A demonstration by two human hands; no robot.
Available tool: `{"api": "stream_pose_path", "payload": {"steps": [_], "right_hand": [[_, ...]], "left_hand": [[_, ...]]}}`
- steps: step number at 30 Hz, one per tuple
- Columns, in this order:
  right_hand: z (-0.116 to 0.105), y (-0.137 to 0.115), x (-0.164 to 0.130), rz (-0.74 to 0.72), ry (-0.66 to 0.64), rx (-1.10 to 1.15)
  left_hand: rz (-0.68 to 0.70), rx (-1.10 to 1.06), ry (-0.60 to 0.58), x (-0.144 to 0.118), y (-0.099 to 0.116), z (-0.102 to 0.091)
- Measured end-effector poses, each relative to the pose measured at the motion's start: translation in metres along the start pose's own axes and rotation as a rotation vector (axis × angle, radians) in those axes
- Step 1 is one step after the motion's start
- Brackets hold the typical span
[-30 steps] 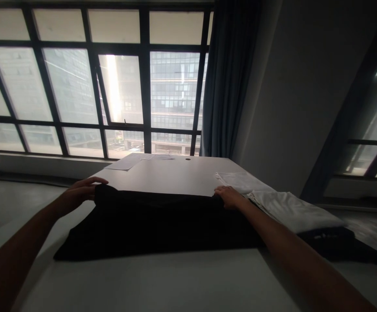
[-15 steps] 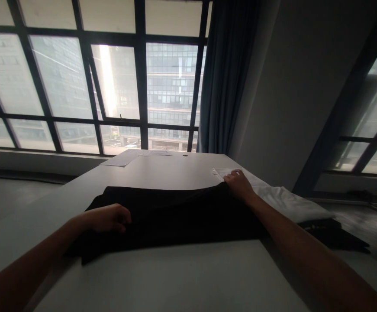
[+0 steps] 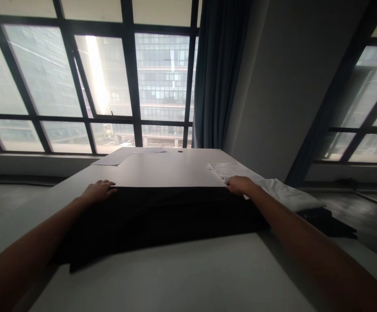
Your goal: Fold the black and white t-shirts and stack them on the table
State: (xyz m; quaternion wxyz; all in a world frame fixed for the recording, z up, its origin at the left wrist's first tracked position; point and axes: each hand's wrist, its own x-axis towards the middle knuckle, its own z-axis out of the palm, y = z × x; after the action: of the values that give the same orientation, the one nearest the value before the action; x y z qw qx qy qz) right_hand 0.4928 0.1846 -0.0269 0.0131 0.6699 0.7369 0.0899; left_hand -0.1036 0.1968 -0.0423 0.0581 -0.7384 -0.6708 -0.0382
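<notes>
Here, a black garment [image 3: 162, 216] lies spread flat across the near middle of the grey table [image 3: 175, 277]. The left hand [image 3: 98, 190] rests flat and open on its far left corner; the right hand [image 3: 240, 185] pinches its far right corner, just beside folded white cloth [image 3: 272, 188].

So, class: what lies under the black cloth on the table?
The black cloth lies flat on the grey table, with the left hand and right hand at its far corners. Anything beneath is covered.
</notes>
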Motion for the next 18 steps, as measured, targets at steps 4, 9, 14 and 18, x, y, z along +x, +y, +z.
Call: {"api": "stream_pose_path", "payload": {"steps": [4, 9, 14, 18], "right_hand": [[0.010, -0.007, 0.009, -0.029, -0.024, -0.051], [0.014, 0.003, 0.029, -0.007, -0.012, 0.000], [0.013, 0.007, 0.051, 0.077, 0.025, 0.117], [0.024, -0.014, 0.056, 0.088, 0.020, -0.020]], "left_hand": [[-0.022, -0.088, -0.070, 0.020, -0.019, 0.011], [0.069, -0.319, -0.041, 0.038, -0.040, -0.005], [0.048, -0.399, -0.010, 0.052, -0.050, -0.013], [0.034, -0.255, -0.036, 0.058, -0.046, 0.002]]}}
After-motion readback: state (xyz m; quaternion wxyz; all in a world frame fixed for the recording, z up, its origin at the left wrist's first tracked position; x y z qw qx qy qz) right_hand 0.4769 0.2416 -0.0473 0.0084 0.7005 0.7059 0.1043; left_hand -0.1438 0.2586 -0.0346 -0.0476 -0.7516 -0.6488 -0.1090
